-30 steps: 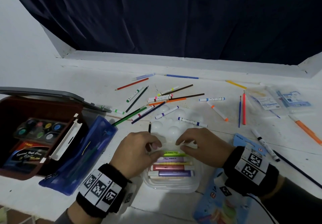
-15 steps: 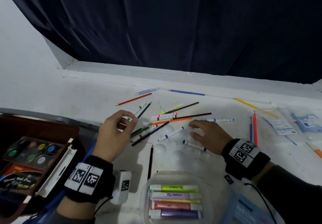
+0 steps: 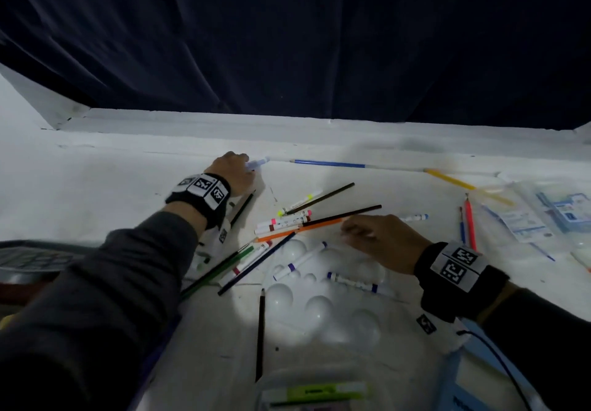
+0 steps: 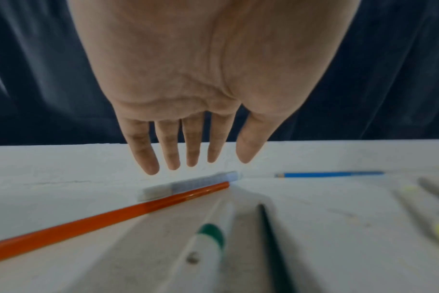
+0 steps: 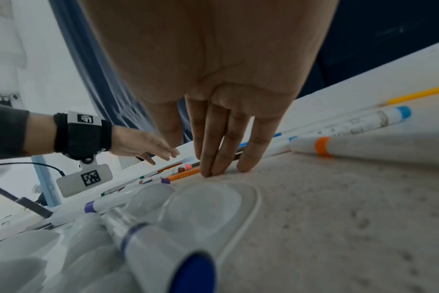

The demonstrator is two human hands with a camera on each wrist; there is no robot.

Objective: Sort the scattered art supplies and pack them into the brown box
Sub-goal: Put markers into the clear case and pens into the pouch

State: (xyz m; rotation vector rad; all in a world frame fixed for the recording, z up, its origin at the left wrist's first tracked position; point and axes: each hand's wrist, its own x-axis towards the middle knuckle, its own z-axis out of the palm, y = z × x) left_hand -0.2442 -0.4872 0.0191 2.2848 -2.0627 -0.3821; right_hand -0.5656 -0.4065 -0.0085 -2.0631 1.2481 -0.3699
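My left hand reaches to the far side of the table, fingers straight and spread just over a pale lilac marker that lies beside a red pencil; it holds nothing. My right hand is flat, its fingertips pressing the tabletop at the end of an orange pencil. Markers and pencils lie scattered in a pile between the hands. Only an edge of the brown box shows at the far left.
A white paint palette lies under my right wrist with markers on it. A clear tub of highlighters sits at the near edge. Plastic packets lie at the right. A dark curtain hangs behind the table's back ledge.
Both hands left the highlighter tub. The left hand travelled forward past the pile to the lilac marker; the right moved forward to the orange pencil's end.
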